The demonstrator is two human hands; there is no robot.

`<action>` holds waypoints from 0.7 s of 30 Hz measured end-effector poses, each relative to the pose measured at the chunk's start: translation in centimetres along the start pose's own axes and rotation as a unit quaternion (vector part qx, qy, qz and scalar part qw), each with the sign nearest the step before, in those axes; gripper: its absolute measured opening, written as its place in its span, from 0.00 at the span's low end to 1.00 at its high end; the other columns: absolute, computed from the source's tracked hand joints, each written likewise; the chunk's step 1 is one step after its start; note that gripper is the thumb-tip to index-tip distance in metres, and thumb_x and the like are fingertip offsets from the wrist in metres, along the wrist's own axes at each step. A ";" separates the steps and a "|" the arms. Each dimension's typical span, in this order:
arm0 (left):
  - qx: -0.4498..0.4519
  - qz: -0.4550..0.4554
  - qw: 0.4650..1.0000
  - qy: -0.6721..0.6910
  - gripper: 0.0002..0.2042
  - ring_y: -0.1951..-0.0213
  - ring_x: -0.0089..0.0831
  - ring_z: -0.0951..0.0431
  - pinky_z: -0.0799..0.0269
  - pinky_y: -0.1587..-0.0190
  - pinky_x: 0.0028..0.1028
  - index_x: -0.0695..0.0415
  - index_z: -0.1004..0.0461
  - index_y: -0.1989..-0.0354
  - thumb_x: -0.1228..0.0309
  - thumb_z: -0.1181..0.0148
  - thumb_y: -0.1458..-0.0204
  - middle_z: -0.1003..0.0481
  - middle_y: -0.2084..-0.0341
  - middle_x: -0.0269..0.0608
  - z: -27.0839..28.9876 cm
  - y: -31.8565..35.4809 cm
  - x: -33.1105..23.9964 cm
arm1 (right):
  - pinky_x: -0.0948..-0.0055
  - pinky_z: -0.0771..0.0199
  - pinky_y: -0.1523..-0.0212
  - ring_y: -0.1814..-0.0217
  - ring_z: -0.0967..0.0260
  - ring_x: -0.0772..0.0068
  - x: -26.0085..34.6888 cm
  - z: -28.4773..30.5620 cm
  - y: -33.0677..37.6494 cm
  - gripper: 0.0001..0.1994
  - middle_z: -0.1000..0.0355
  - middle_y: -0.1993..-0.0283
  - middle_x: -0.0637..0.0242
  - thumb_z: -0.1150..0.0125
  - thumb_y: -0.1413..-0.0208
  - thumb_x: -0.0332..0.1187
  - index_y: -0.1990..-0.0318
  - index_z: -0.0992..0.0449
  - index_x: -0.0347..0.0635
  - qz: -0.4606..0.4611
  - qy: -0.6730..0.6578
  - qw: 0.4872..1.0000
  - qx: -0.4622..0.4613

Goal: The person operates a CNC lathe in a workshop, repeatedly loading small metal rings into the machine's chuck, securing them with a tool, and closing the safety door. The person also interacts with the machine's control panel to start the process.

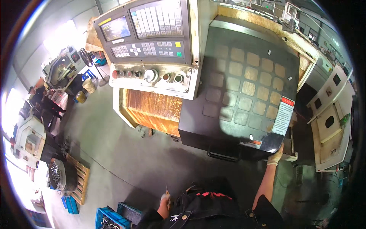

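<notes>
A: What is the largest thing in view?

B: A machine tool with a dark sliding door (248, 87), whose panel carries a grid of pale squares; a black handle (223, 154) runs along the door's lower edge, and a red-and-white warning label (284, 114) sits near its lower right corner

A: And to the left of the door?

B: A control panel (150, 42) with a small screen, rows of keys and a strip of knobs; below it a rusty orange opening (152, 108)

A: On the concrete floor?

B: A wooden pallet (80, 177) bearing a dark drum of metal parts (59, 175) toward the lower left; blue crates (114, 217) at the bottom edge

A: The hands?

B: The right hand (275, 155), in a pale glove, touches the door's lower right corner beside the label, with its fingers pressed together against the edge. The left hand (166, 198) hangs low beside the person's dark jacket, its fingers pinching a thin, rod-like tool (166, 189) that points upward; what the tool is cannot be told
</notes>
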State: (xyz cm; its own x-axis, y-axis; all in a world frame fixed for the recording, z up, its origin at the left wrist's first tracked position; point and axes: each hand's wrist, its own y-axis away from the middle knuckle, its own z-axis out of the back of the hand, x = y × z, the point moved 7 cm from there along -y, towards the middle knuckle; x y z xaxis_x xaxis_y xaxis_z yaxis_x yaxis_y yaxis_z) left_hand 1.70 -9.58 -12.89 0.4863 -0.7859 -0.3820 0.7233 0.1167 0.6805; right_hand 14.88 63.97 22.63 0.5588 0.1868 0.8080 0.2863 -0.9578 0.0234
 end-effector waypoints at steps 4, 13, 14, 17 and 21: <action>-0.066 -0.015 0.993 0.096 0.16 0.63 0.51 0.28 0.34 0.62 0.42 0.63 0.34 0.64 0.66 0.48 0.61 0.28 0.70 0.57 2.4 2.5 -9.3 | 0.67 0.42 0.49 0.48 0.40 0.66 1.0 1.0 0.2 0.22 0.38 0.48 0.64 0.59 0.46 0.43 0.48 0.38 0.38 0.036 0.060 0.997 -0.024; 0.018 0.051 0.995 -0.081 0.17 0.57 0.46 0.29 0.33 0.58 0.37 0.62 0.30 0.62 0.66 0.53 0.59 0.29 0.62 0.55 4.0 5.0 -8.9 | 0.63 0.43 0.47 0.47 0.41 0.62 0.2 -1.5 1.5 0.24 0.38 0.47 0.66 0.56 0.48 0.47 0.48 0.37 0.42 -0.028 0.022 0.998 -0.050; 0.052 0.078 0.991 -0.091 0.17 0.56 0.45 0.29 0.33 0.57 0.36 0.62 0.29 0.62 0.65 0.53 0.58 0.29 0.61 0.54 3.7 5.6 -7.9 | 0.62 0.43 0.47 0.47 0.41 0.62 0.1 -1.7 1.7 0.24 0.37 0.47 0.66 0.56 0.48 0.48 0.48 0.37 0.42 -0.033 0.014 0.999 -0.040; 0.087 0.115 0.985 -0.097 0.17 0.56 0.41 0.29 0.33 0.57 0.35 0.61 0.27 0.62 0.65 0.55 0.58 0.30 0.60 0.53 2.7 7.5 -7.3 | 0.61 0.44 0.46 0.46 0.41 0.61 0.5 -1.7 1.8 0.25 0.37 0.47 0.65 0.55 0.49 0.49 0.48 0.36 0.42 -0.041 -0.012 0.999 -0.021; 0.076 0.102 0.989 -0.074 0.18 0.56 0.42 0.29 0.32 0.58 0.35 0.62 0.27 0.62 0.64 0.54 0.58 0.29 0.62 0.54 0.2 6.8 -3.6 | 0.61 0.45 0.45 0.46 0.41 0.61 0.2 -3.1 2.1 0.25 0.37 0.47 0.65 0.56 0.49 0.49 0.48 0.36 0.43 -0.048 -0.006 0.998 -0.028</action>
State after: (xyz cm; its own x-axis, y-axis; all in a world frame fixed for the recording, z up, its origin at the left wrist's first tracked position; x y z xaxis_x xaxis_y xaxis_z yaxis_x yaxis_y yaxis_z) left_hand 4.76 -6.08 -6.81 0.5289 -0.8373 -0.1383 0.5303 0.1988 0.8242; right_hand 13.19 61.35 24.67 0.5400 0.2809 0.7934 0.2958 -0.9459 0.1336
